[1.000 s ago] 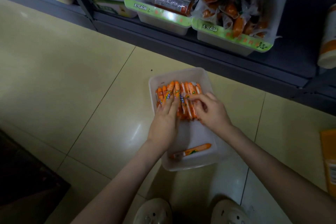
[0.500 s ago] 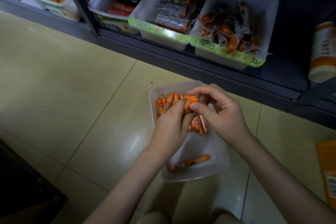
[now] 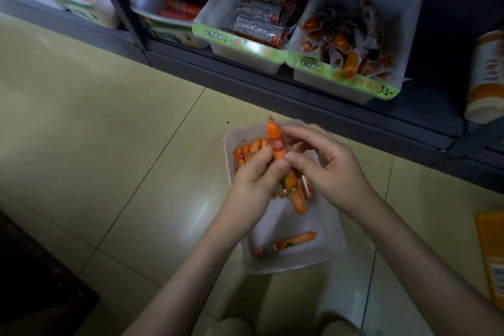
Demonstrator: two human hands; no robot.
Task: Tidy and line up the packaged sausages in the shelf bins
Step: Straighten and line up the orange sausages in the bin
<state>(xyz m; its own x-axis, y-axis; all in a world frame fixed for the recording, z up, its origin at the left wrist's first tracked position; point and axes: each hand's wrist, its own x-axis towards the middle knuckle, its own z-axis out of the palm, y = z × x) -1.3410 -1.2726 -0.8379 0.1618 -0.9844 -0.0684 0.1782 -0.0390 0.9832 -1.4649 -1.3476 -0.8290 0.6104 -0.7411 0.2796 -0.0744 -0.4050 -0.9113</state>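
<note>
A second ago both hands lay flat on the sausages in the white bin [image 3: 335,240] on the floor [image 3: 109,144]; now they have lifted a few orange sausages [image 3: 275,140] above it, so the lining-up looks only partly done. The left hand [image 3: 253,180] pinches the bunch at its middle, fingers curled. The right hand [image 3: 332,169] pinches its upper end between thumb and forefinger. The hands are close together. A row [image 3: 249,151] lies at the bin's far end, and 1 stray sausage [image 3: 286,243] lies crosswise near the front.
</note>
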